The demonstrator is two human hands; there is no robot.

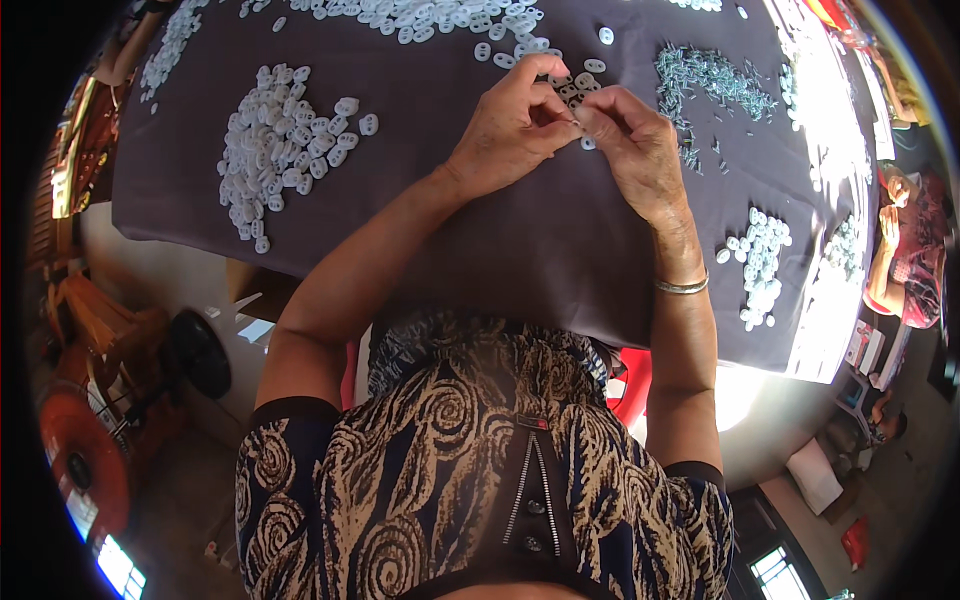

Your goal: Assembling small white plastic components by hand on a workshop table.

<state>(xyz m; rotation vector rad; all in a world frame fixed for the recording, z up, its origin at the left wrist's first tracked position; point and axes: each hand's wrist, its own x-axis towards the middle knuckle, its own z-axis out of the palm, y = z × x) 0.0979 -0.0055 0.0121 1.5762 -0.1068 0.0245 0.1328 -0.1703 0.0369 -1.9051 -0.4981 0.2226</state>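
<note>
My left hand [513,122] and my right hand [635,145] meet over the far middle of the dark table cover. Both pinch with thumb and forefinger, and their fingertips come together. Whatever small thing lies between them is mostly hidden and too tiny to name. Just behind the fingertips lies a small cluster of oval pieces with dark or metallic holes [572,88], partly covered by my fingers. Loose white two-holed oval pieces [530,47] lie beyond my left hand. Right of my right hand spreads a heap of small silvery-green screws or pins [705,85].
A pile of white two-holed pieces [275,145] lies on the left of the dark table cover [420,270], and a larger one [420,12] at the far edge. Small round whitish parts [760,265] sit at the right. Another person [910,245] is beyond the right edge.
</note>
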